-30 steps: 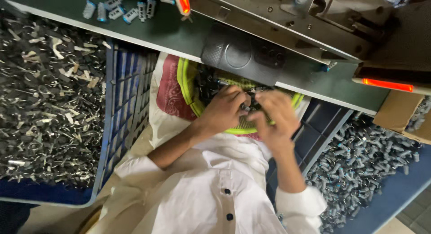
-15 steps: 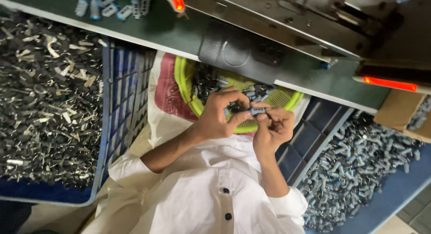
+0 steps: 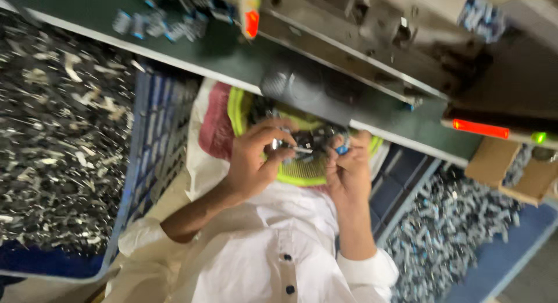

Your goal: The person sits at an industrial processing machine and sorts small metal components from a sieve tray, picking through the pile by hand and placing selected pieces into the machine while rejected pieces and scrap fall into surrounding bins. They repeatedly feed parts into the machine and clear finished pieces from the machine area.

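Observation:
Both my hands are raised over a lime-green basket [image 3: 302,174] that sits on my lap and holds small dark parts. My left hand [image 3: 256,157] pinches a small shiny metal piece [image 3: 278,145] between thumb and fingers. My right hand [image 3: 347,166] grips a small part with a blue end [image 3: 342,148]. A thin metal part [image 3: 302,149] spans the gap between the two hands. The picture is blurred, so how the pieces join is unclear. I wear a white buttoned shirt [image 3: 273,250].
A blue crate [image 3: 145,157] full of metal scrap pieces stands at my left. Another blue tray of grey and blue parts [image 3: 459,227] lies at my right. Above is a green bench edge [image 3: 174,44] with a metal machine [image 3: 360,41], red lights and loose parts.
My hands have lifted out of the basket and drawn slightly apart, each now holding a small part. The view has shifted and blurred.

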`<action>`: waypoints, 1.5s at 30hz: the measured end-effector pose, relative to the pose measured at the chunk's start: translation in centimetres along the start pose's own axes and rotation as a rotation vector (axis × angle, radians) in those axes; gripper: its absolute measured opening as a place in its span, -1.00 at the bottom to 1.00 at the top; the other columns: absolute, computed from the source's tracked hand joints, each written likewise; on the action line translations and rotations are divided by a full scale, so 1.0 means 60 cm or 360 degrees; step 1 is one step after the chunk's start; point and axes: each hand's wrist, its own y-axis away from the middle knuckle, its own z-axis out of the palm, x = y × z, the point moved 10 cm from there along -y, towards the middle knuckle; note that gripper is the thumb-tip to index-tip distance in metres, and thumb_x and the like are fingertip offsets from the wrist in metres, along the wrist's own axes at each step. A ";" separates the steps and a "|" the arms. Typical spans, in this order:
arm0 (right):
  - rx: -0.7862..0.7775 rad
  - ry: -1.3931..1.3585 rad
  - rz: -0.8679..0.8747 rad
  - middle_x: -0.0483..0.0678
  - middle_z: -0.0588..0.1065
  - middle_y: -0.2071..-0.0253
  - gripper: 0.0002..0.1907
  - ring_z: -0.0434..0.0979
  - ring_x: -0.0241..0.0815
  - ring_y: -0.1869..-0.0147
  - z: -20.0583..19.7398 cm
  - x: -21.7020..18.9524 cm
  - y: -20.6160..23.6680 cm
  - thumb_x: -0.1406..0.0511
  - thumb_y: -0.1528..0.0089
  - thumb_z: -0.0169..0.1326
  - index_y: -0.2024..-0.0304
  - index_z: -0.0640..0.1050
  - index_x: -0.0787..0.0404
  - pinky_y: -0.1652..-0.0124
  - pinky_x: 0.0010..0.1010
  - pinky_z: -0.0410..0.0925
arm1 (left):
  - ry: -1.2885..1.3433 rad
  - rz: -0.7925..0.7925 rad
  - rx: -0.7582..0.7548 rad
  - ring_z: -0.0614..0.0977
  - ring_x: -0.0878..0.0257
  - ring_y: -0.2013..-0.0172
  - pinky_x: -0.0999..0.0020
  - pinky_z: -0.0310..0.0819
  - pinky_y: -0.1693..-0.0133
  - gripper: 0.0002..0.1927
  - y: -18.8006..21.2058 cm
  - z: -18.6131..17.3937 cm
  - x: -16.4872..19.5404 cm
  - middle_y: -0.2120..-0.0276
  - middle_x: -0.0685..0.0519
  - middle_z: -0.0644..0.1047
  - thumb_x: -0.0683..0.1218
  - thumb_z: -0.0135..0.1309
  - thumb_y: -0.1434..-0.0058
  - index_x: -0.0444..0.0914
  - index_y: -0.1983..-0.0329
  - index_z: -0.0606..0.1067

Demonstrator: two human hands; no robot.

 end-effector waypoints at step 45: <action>-0.0485 0.2619 -0.2278 -0.04 0.58 0.05 -0.77 0.47 0.06 -0.08 0.362 -0.231 -0.051 0.52 -0.26 0.28 0.13 0.49 0.26 -0.15 -0.18 0.28 | 0.0872 -0.0145 -0.0196 0.51 0.32 0.37 0.44 0.41 0.27 -0.85 0.038 -0.002 -0.071 0.27 -0.01 0.52 -0.15 0.06 -0.41 -0.36 0.23 0.45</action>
